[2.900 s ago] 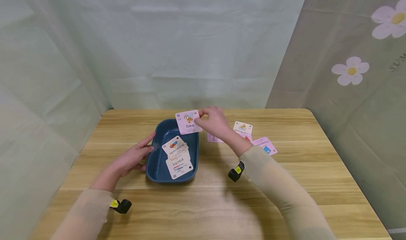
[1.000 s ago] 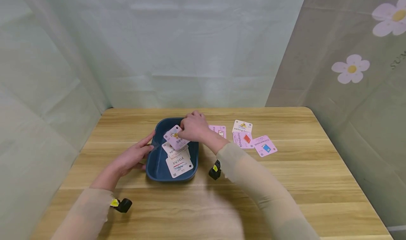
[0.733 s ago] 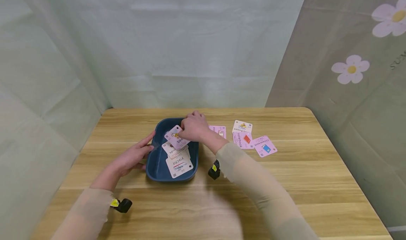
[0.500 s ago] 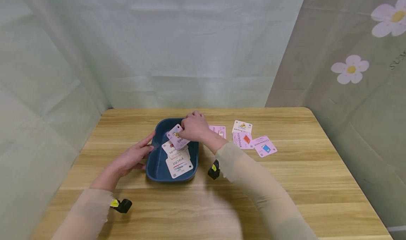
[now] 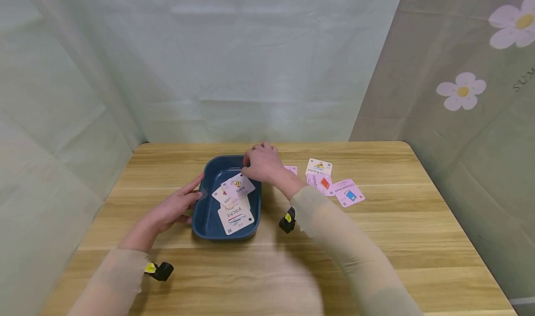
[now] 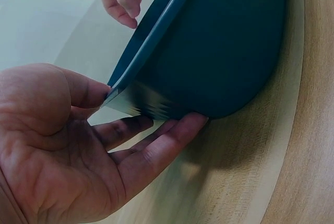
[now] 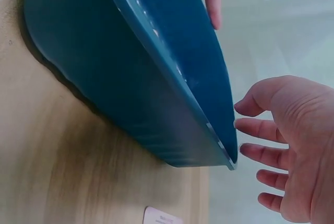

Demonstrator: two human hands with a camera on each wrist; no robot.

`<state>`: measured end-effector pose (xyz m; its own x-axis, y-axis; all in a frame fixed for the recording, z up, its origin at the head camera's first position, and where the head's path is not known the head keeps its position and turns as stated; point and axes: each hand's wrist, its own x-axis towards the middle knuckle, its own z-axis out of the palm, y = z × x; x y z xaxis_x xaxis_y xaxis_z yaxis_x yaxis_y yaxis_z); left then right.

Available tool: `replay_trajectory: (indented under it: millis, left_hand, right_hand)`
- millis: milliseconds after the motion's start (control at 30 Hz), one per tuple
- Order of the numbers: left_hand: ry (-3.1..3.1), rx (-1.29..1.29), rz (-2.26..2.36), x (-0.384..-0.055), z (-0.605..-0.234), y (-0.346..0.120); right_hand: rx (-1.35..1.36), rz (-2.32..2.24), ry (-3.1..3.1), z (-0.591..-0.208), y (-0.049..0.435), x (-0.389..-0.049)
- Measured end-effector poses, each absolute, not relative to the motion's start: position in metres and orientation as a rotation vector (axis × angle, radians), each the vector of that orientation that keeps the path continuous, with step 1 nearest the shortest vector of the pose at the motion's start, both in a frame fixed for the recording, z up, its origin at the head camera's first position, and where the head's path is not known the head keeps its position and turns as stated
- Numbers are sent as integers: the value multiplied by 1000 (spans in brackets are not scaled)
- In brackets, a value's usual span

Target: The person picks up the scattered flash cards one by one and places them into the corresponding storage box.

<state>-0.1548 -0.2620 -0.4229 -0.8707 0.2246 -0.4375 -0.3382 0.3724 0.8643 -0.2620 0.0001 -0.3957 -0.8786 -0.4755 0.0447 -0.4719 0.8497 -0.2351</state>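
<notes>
My left hand holds the left side of a blue plastic bin; in the left wrist view its thumb is at the rim and its fingers lie against the outer wall. My right hand hovers over the bin's far right rim with fingers bent and apart, nothing between them, as the right wrist view shows. Inside the bin, a pink bee flashcard overlaps a white flashcard, whose word is partly covered. Below these lies a white yacht flashcard.
Right of the bin lie a sailing boat card, a pink notebook card and a pink Chinese book card. Another pink card is mostly hidden behind my right hand. The wooden table meets fabric walls at its back and sides.
My right hand carried the bee flashcard down into the bin, turned it, then let it go and drew back slightly right. My left hand has stayed on the bin.
</notes>
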Motion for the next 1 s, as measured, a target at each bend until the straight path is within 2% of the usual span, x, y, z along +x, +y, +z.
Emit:
replay_trajectory:
  millis: [1000]
  left_hand:
    - [2165, -124, 1506, -154, -424, -267]
  right_hand:
    - [-829, -535, 2945, -385, 21, -251]
